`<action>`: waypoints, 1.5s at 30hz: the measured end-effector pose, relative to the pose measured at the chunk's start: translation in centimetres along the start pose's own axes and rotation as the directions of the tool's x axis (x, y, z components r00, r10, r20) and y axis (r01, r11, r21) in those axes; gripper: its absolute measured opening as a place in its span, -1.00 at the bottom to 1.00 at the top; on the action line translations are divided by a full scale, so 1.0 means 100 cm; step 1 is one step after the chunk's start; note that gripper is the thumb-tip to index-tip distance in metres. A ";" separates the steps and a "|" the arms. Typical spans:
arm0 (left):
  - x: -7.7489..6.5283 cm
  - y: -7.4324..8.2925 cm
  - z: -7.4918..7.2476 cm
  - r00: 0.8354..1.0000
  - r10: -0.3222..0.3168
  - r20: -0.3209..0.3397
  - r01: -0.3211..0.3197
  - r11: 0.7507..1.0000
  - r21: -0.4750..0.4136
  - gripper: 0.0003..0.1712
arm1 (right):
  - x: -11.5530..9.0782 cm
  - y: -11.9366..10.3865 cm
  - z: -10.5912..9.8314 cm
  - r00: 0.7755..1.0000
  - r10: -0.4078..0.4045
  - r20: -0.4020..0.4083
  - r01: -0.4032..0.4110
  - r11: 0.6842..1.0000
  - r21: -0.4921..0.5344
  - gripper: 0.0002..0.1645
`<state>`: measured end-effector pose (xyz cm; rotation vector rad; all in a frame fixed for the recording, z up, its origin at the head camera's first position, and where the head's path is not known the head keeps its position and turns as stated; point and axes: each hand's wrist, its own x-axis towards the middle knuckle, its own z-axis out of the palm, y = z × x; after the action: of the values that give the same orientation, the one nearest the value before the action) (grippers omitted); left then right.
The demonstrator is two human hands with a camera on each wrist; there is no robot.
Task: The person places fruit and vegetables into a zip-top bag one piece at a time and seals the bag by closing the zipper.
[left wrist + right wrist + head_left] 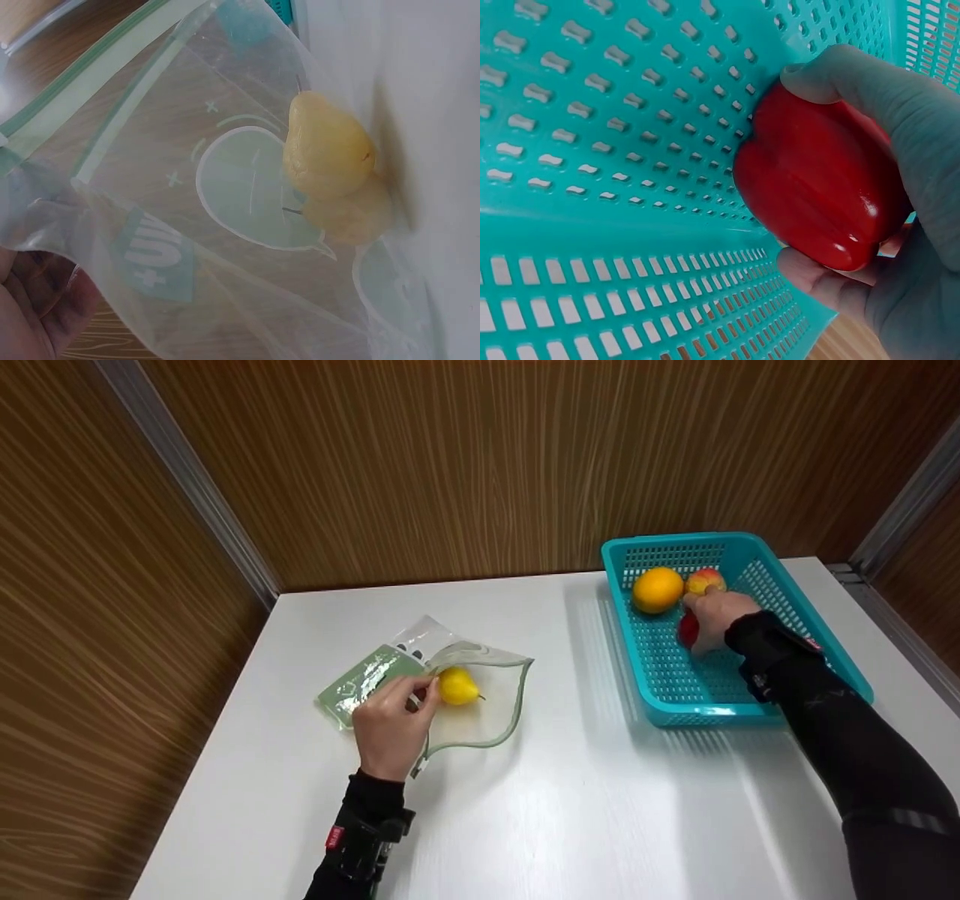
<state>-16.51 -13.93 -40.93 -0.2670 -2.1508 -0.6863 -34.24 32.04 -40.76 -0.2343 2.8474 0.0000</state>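
Observation:
My left hand (391,727) pinches the near-left edge of a clear zip bag (480,727), whose green-lined mouth gapes toward the right. Inside lies a yellow pear (457,686), stem pointing right; the left wrist view shows the pear (330,146) through the printed film, with a fainter pear shape just below it. Down in the turquoise basket (637,660), my right hand (718,615) grips a red bell pepper (817,180), thumb on one side and fingers on the other. The pepper is mostly covered by the hand in the head view.
An orange (658,590) and a red-yellow apple (706,580) sit at the basket's far end, close by the right hand. A green packet (367,682) lies left of the pear on the white table (525,825). Wood-grain panels (450,472) stand behind and at the sides.

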 end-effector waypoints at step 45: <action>0.000 0.000 0.000 1.000 0.016 -0.014 -0.016 1.000 0.008 -0.94 | -0.092 -0.115 -0.045 0.846 -0.298 -0.441 0.398 0.904 0.153 0.01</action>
<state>-16.53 -13.96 -40.95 -0.2741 -2.1357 -0.6683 -24.98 22.02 -33.59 -0.7864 3.1223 -0.5280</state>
